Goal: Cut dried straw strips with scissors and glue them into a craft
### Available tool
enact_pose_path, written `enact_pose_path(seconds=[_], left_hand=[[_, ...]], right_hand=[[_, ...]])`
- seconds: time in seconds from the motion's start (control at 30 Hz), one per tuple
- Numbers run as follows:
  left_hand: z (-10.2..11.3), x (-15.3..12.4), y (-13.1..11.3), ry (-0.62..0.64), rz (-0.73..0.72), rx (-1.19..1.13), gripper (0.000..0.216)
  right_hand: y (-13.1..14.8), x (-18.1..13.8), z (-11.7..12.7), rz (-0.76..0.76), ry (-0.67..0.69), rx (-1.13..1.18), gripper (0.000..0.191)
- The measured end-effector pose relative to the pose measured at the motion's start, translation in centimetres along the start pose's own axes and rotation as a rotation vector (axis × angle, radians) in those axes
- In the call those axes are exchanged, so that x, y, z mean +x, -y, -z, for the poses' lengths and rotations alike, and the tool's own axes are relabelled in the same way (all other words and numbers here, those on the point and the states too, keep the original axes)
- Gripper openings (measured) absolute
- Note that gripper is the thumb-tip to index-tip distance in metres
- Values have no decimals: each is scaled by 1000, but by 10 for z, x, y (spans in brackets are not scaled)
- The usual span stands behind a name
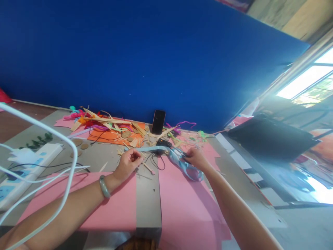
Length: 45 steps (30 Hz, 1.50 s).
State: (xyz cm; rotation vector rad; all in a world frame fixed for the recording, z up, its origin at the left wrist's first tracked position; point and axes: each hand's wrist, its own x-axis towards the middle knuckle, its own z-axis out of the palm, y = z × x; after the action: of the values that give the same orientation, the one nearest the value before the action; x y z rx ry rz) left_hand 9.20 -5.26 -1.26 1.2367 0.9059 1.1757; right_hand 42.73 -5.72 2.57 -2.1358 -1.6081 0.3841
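My left hand (129,164), with a green bangle at the wrist, is closed in a pinch. A thin stick (147,167) with a pinkish end juts out from its fingertips over the table. My right hand (194,158) is closed at a loose bundle of light blue ribbon (191,172); a small dark part shows by its fingertips, too blurred to name. From the bundle a flat strip of the ribbon stretches left and passes just behind my left hand. Under the bundle lies a pink paper sheet (182,205).
A black phone (158,122) leans against the blue partition (156,62). Craft scraps and wood slices lie on orange paper (104,137). A black cable (158,163) loops between my hands. At left are a white power strip (43,161) and a white cable (75,152) crossing close in front.
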Motion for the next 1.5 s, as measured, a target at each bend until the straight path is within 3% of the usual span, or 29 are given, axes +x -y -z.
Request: enact_pose_path(seconds=[0.3, 0.5, 0.6, 0.73, 0.93, 1.03, 1.07, 1.1, 1.13, 1.2, 1.27, 1.33, 1.4, 1.5], left_hand=[[0, 1, 0, -1, -6, -8, 21], [-1, -1, -3, -13, 3, -7, 21], [0, 0, -2, -7, 11, -18, 21], [0, 0, 0, 4, 21, -19, 21], [-2, 0, -2, -8, 30, -35, 22], [-3, -1, -1, -20, 23, -47, 20], [-3, -1, 0, -20, 15, -42, 20], [-2, -1, 0, -15, 8, -31, 19], [-2, -1, 1, -8, 1, -16, 19], [-1, -1, 1, 5, -2, 12, 18], [1, -1, -1, 0, -1, 29, 17], [2, -1, -3, -5, 2, 40, 18], [3, -1, -5, 2, 4, 47, 19], [3, -2, -5, 12, 10, 37, 20]], right_hand=[[8, 19, 11, -16, 23, -66, 43], [17, 32, 13, -27, 168, -107, 38], [22, 36, 12, -26, 155, -129, 29], [26, 34, 8, -10, 142, -125, 19], [32, 32, 20, 35, 291, -49, 11], [53, 16, 29, 68, 203, -59, 11], [64, 3, 29, 108, 117, -55, 11], [77, -15, 29, 263, -48, 9, 15], [91, -36, 26, 455, -123, 102, 24], [119, -85, 17, 819, -109, 227, 38], [143, -129, 5, 1093, 2, 259, 45], [163, -158, -9, 1352, 33, 303, 33], [177, -170, -19, 1494, 51, 284, 10], [190, -174, -28, 1566, -37, 369, 27]])
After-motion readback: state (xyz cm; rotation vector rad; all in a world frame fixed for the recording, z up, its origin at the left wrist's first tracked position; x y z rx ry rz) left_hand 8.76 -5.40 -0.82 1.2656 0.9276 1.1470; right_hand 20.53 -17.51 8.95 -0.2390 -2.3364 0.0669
